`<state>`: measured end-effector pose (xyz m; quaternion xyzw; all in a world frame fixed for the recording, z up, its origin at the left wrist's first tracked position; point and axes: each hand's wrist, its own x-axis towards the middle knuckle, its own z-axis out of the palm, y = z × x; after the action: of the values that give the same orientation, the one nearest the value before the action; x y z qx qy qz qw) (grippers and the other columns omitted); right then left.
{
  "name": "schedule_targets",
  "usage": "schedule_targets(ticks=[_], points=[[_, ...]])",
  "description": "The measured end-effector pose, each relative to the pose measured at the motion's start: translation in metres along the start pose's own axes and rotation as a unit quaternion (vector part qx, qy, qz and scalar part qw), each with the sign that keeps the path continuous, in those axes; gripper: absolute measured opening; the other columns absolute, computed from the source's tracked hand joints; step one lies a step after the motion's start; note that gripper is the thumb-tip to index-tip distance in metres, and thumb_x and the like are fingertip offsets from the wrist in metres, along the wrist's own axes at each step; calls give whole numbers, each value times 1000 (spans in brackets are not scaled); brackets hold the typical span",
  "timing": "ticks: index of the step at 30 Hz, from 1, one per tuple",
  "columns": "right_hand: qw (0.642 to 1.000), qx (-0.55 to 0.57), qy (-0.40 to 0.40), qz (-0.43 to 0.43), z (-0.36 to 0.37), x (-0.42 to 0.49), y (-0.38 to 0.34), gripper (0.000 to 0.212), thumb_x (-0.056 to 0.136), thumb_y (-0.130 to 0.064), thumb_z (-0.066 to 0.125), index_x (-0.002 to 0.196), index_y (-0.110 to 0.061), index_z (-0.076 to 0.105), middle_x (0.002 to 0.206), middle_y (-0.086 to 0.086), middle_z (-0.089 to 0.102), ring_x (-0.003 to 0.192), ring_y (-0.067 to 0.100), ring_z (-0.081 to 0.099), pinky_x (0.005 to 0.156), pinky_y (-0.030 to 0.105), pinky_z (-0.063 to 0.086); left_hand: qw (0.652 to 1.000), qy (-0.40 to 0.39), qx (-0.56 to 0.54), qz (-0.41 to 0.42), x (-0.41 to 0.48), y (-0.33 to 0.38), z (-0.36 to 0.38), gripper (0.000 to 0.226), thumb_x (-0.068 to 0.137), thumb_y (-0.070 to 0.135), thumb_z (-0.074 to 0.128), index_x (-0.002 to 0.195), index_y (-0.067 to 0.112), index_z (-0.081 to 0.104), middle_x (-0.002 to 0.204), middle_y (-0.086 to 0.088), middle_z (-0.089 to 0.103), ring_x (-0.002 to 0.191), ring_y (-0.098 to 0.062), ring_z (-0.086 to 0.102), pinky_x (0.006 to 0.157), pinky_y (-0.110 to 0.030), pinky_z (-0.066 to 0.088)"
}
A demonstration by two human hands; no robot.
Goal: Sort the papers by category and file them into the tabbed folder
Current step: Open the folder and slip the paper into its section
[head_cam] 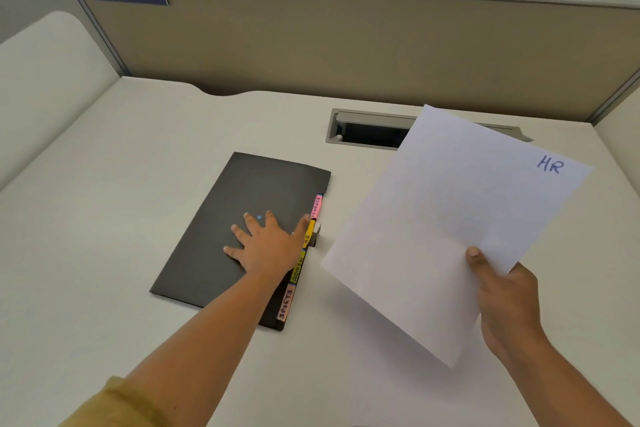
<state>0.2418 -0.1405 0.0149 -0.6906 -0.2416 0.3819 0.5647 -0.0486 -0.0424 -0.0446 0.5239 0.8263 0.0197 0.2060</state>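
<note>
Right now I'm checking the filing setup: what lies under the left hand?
The left hand rests flat on the closed black folder, thumb by the yellow HR tab. Its cover hides whatever is inside.

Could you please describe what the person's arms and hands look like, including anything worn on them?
Both hands are ungloved. The left hand shows a small silvery glint at one finger's base, possibly a ring. A mustard-yellow sleeve covers only the upper part of the left arm, leaving the forearm bare. The right hand and its forearm show no sleeve, watch or bracelet.
</note>
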Motion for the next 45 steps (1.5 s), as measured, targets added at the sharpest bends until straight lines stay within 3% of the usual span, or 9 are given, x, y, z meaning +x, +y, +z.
schedule_targets(ticks=[12, 17, 20, 27, 33, 37, 41, 43, 45], points=[[1000, 3, -10, 2, -1, 2, 0, 19, 92, -16, 67, 111, -13, 68, 106, 1, 71, 97, 24, 67, 95, 42, 50, 998, 2, 60, 8, 4, 2, -3, 110, 68, 89, 45, 151, 21, 21, 162, -15, 8, 148, -41, 5, 109, -69, 18], [1000, 4, -9, 4, -2, 5, 1, 15, 92, -15, 66, 107, -15, 68, 103, 1, 70, 93, 24, 65, 95, 44, 50, 992, 2, 117, 52, 8, 5, -6, 91, 75, 80, 47, 134, 11, 43, 146, -24, 37, 127, -49, 45, 89, -53, 51], [1000, 12, -9, 6, -1, 4, 2, 21, 92, -15, 67, 113, -12, 68, 108, 3, 71, 103, 27, 66, 100, 48, 49, 988, -23, 138, 71, 12, 12, -5, 82, 77, 71, 51, 127, 6, 50, 136, -28, 49, 106, -43, 61, 79, -44, 55], [999, 27, -26, 19, 2, 2, -4, 11, 92, -14, 66, 103, -16, 69, 102, -1, 71, 97, 25, 66, 98, 46, 49, 974, -90, 200, 59, -1, 18, -8, 83, 92, 23, 56, 152, -2, 5, 155, -37, 6, 137, -58, 24, 104, -55, 42], [999, 42, -28, 12, 2, 1, -9, 13, 93, -13, 65, 106, -16, 67, 97, -4, 70, 86, 17, 66, 92, 39, 50, 958, -29, 222, 179, -12, 7, -24, 90, 91, 8, 54, 154, 24, -9, 137, -29, 45, 103, -38, 62, 77, -44, 57], [999, 35, -30, 16, -1, -1, -8, 6, 93, -12, 65, 95, -17, 68, 96, -1, 70, 81, 15, 64, 89, 39, 49, 935, -19, 236, 263, -17, 0, -42, 111, 88, -4, 50, 139, 53, -31, 156, -21, 24, 99, -40, 66, 49, -31, 50], [999, 25, -31, 30, 0, -4, -5, 5, 93, -14, 65, 92, -18, 68, 94, -2, 70, 86, 22, 65, 92, 44, 50, 915, -20, 294, 274, -25, 4, -68, 80, 94, 1, 42, 152, 43, 8, 155, -19, 28, 76, -24, 64, 52, -28, 50], [998, 22, -37, 37, 1, -5, -5, 6, 93, -15, 65, 98, -17, 68, 96, -1, 71, 92, 27, 67, 94, 46, 51, 911, -18, 317, 264, -25, 6, -77, 50, 95, 3, 41, 140, 25, 45, 139, -16, 48, 77, -24, 62, 59, -28, 48], [998, 22, -39, 44, 3, -6, -7, 10, 93, -15, 65, 102, -15, 69, 100, 1, 72, 99, 30, 67, 96, 49, 51, 911, -12, 322, 256, -24, 8, -84, 33, 94, 3, 45, 120, 15, 60, 115, -11, 60, 78, -23, 60, 63, -29, 47]])
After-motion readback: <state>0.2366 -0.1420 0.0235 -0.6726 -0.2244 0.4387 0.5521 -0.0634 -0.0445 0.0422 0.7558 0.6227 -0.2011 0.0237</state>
